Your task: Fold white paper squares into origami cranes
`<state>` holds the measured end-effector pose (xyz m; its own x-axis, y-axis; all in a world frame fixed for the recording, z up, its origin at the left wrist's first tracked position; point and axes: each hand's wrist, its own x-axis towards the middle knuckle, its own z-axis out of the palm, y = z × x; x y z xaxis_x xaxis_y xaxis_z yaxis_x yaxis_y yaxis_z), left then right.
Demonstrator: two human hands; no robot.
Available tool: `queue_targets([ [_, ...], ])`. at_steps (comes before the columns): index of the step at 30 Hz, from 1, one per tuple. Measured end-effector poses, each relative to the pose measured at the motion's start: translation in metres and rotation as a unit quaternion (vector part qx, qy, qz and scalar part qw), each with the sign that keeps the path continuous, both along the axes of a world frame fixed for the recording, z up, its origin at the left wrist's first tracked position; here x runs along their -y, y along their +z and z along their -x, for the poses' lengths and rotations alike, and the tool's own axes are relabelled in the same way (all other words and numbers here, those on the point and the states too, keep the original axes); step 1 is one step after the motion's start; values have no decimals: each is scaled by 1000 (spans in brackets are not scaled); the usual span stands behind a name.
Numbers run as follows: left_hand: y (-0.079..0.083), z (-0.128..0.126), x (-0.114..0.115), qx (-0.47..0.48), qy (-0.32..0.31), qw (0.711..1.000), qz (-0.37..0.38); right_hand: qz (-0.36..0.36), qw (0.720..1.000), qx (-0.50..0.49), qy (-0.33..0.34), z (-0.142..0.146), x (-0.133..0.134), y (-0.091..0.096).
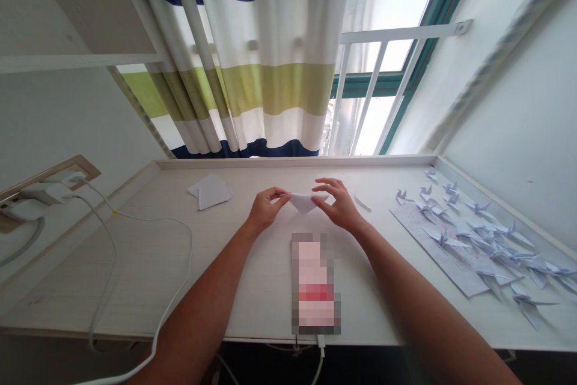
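A white sheet of paper folded into a triangle [303, 202] is held just above the white desk [256, 265], its point towards me. My left hand [267, 208] pinches its left corner between thumb and fingers. On the right side, my right hand [337, 202] has its thumb against the paper, with the index finger behind and the other fingers raised and curved. Part of the paper's right end is hidden by that hand. Below both hands lies a phone [313, 283], its screen blurred, with a white cable plugged into its near end.
Several folded paper cranes [480, 244] crowd the right side, some on a printed sheet [444, 259]. A stack of paper squares [214, 191] lies at the back left. One thin paper strip [363, 201] is right of my hands. White cables [192, 235] run from the wall socket [49, 190].
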<state>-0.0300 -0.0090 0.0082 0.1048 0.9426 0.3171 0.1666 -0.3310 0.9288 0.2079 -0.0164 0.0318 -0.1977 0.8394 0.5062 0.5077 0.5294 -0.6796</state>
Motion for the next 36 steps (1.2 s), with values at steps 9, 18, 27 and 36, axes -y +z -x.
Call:
queue_targets([
  [9,3,-23,11,137,-53,987,70,213,956,-174,103,23,11,-1],
  [18,3,-20,15,7,-85,994,63,252,934,-230,110,23,8,-5],
  [27,10,-25,27,-96,-112,988,47,182,949,-249,65,23,8,0],
  [36,9,-22,23,-91,-109,989,46,214,928,-289,97,22,11,7],
])
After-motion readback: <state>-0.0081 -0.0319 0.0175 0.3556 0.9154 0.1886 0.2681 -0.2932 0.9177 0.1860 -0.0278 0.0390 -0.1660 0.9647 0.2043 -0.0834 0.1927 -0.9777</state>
